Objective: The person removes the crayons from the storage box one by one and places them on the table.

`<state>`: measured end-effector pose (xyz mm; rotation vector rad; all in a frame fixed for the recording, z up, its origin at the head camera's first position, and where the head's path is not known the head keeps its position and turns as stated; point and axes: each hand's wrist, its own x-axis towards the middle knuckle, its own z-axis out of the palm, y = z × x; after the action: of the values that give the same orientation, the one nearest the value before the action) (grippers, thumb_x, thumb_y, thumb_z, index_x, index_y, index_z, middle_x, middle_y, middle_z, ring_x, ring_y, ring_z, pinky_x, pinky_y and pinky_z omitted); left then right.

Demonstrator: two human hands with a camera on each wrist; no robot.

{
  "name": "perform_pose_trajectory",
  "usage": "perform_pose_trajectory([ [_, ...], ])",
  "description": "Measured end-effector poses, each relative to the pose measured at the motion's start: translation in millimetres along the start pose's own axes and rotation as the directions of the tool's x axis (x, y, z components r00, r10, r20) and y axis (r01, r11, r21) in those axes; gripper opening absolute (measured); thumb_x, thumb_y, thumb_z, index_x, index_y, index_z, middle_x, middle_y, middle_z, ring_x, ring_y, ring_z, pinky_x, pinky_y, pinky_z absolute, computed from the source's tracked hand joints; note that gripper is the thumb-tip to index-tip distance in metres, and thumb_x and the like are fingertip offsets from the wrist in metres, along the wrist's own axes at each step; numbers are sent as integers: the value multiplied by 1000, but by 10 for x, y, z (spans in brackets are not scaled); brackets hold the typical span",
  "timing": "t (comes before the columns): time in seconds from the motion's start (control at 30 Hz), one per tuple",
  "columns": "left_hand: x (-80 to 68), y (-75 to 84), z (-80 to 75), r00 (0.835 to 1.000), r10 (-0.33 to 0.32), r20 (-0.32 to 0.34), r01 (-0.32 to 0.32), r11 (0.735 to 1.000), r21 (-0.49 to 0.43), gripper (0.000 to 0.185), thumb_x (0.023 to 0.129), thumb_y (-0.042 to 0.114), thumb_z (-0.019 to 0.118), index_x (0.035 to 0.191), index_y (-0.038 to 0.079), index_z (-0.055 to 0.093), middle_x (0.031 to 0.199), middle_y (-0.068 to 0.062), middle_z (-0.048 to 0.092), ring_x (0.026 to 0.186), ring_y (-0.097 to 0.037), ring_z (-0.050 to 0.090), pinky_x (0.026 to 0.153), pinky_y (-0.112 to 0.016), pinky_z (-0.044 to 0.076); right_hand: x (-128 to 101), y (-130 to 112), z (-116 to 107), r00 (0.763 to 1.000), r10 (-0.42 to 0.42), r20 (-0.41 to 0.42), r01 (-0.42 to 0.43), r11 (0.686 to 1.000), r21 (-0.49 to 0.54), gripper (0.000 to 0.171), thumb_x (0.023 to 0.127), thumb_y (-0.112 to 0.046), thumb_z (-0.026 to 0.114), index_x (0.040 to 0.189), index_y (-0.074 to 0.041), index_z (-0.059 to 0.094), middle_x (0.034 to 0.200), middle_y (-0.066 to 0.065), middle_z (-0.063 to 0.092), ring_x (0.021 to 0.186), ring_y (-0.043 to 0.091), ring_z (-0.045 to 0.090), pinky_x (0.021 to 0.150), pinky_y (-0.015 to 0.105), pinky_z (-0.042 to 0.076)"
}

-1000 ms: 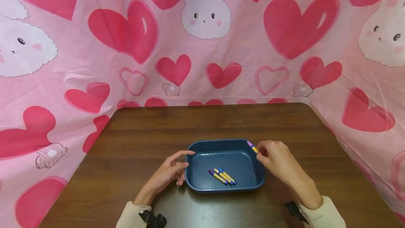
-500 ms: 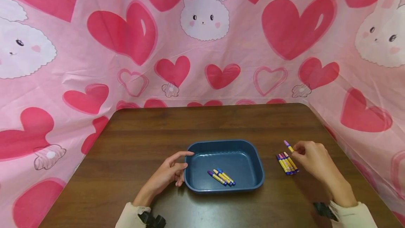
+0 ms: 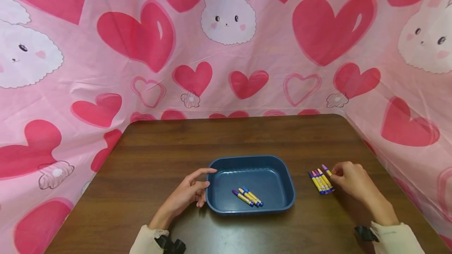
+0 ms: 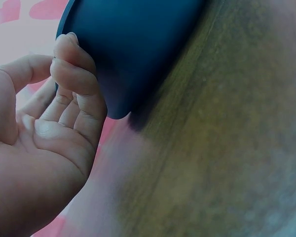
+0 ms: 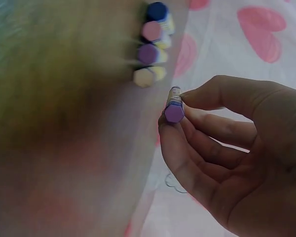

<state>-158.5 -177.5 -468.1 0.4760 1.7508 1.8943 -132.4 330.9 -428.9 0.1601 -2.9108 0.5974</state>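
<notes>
A purple crayon [image 3: 326, 169] is pinched between the thumb and fingertips of the right hand [image 3: 349, 181], low over the table [image 3: 159, 148] at about 3 o'clock of the tray [image 3: 287, 181]. In the right wrist view the crayon [image 5: 173, 106] is seen end-on, its purple tip forward, held by the thumb above and the curled fingers [image 5: 197, 148] below. Just beside it, on its 9 o'clock side in the head view, a row of crayons [image 3: 319, 181] is laid side by side on the wood, their tips pointed toward 11 o'clock; whether the held crayon touches the table or the row cannot be told. The same row [image 5: 153, 44] is seen blurred at 12 o'clock of the right hand [image 5: 237, 158] in the wrist view, four ends being made out. The blue tray is set near the middle of the table's near half, and three crayons [image 3: 248, 196] are seen inside it, toward its 6 o'clock wall. The left hand [image 3: 187, 195] is rested against the tray's 9 o'clock wall: nothing is grasped, the fingers [image 4: 74, 74] being loosely bent against the dark outer side of the tray [image 4: 138, 44], the palm open. Cream sleeves are seen at both wrists.
</notes>
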Motion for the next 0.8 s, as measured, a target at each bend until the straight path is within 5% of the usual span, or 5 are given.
perform_pose_trajectory([
  [0.3,7,5,1,1000,4,4,-4,1000,0,48,104,20,52,149,6,39,67,-7,58,53,-16,57,52,-27,51,0,38,70,995,36,98,-39,999,27,4,80,-6,74,78,-4,71,73,2,65,68,19,56,61,41,48],
  [0.8,-2,4,4,1000,8,2,-8,1000,0,47,104,21,53,148,8,42,67,-7,59,52,-16,57,52,-27,52,-35,-58,63,996,8,92,-10,1000,24,3,80,-5,73,79,-1,73,74,4,67,69,20,57,63,42,49],
])
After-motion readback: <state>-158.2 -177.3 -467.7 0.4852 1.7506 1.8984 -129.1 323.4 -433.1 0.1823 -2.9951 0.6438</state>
